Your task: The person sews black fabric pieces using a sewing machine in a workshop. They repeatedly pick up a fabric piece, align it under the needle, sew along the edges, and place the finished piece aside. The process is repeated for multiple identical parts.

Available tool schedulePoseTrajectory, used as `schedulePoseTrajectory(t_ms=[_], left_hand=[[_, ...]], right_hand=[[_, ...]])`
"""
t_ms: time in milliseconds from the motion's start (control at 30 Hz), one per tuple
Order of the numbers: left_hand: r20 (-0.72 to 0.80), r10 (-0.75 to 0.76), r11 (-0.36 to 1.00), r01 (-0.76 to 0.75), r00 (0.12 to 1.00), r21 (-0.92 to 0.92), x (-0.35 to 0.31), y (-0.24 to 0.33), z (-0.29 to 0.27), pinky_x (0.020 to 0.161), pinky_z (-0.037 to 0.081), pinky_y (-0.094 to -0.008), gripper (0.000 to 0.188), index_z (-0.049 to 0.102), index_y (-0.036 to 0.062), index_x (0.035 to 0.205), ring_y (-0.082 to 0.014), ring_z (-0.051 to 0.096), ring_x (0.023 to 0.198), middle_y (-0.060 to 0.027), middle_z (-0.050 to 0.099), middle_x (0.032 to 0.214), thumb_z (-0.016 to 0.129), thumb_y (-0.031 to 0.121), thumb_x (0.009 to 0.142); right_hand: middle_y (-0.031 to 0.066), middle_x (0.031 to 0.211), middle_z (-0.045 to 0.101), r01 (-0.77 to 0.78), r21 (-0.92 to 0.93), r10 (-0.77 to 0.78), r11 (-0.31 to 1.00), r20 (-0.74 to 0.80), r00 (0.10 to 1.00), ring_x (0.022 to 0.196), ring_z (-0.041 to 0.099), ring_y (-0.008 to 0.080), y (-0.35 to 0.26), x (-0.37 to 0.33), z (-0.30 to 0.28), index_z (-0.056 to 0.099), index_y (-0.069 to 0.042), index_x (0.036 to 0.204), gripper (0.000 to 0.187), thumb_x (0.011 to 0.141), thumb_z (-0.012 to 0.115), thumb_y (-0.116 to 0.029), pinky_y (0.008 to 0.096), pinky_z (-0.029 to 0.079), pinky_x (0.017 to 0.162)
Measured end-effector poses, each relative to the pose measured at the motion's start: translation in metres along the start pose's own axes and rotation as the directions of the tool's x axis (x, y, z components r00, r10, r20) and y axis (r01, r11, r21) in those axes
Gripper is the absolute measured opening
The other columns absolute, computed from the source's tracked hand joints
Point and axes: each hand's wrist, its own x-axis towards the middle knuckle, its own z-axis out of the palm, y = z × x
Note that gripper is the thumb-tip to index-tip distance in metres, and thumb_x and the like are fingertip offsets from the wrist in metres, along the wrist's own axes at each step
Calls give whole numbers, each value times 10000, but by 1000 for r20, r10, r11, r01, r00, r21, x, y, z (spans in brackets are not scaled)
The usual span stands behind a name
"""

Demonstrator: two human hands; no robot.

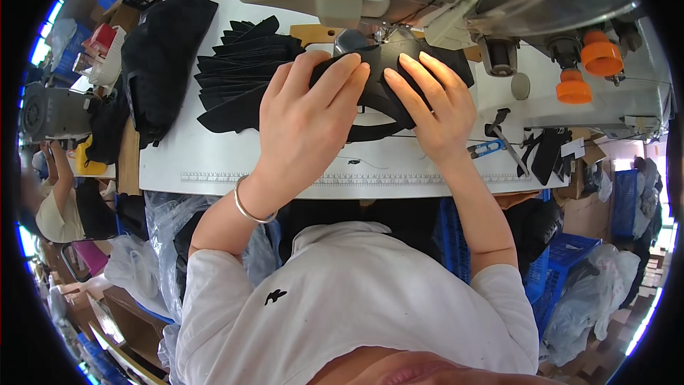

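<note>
A black fabric piece (377,105) with a curved, looped edge lies on the white table under the needle area of a sewing machine (388,28). My left hand (306,110) bends its fingers over the left side of this piece and holds it near the machine's foot. On the other side, the fingers of my right hand (434,103) press together on the cloth, close to the needle. Both thumbs are hidden. Left of my left hand, a fanned stack of black fabric pieces (239,71) rests on the table.
A ruler strip (306,180) runs along the front of the white table (167,167). Right of my right hand lie a blue-handled cutter (486,147) and a metal tool (509,144). Orange knobs (600,52) hang at right. Dark cloth (160,64) is heaped at left.
</note>
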Motion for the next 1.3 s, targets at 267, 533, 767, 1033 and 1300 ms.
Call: schedulePoseTrajectory(t_ms=[267,533,767,1033,1300], left_hand=[[25,27,1000,-27,999,-1,5,-1,-1,838,547,-365,327,779,42,1102,-239,670,1060,-24,735,1174,737,14,779],[9,67,997,-68,998,30,9,-1,1,808,520,-352,298,728,34,1053,-237,654,1058,-22,672,1107,740,66,757],[126,29,999,-32,992,22,15,0,-7,872,543,-373,332,753,34,1093,-245,656,1072,-29,713,1145,727,0,764],[43,66,998,-67,997,16,22,-4,0,765,488,-342,169,630,65,891,-233,639,979,-19,624,978,724,67,751],[163,13,1000,-16,987,20,22,-3,-7,899,546,-382,348,753,36,1095,-250,658,1087,-25,722,1137,745,-3,749]], right_hand=[[19,1260,734,-36,-14,36,999,17,999,1076,703,239,-4,-1,-3,805,-192,1188,357,849,691,-183,379,591,941],[18,1248,730,-45,-18,45,999,-3,999,1078,695,240,-7,1,-2,811,-191,1165,359,823,703,-190,373,601,928],[15,1241,728,-58,-29,58,998,9,998,1066,691,235,-9,2,-3,818,-196,1158,374,803,700,-189,366,600,918],[27,1245,750,-121,-40,123,992,72,990,1145,703,255,-12,7,-8,830,-177,1171,371,814,730,-151,355,582,918],[-16,1244,722,-70,-66,69,995,-13,998,916,626,207,-5,1,3,826,-221,1163,398,784,710,-197,320,581,824]])
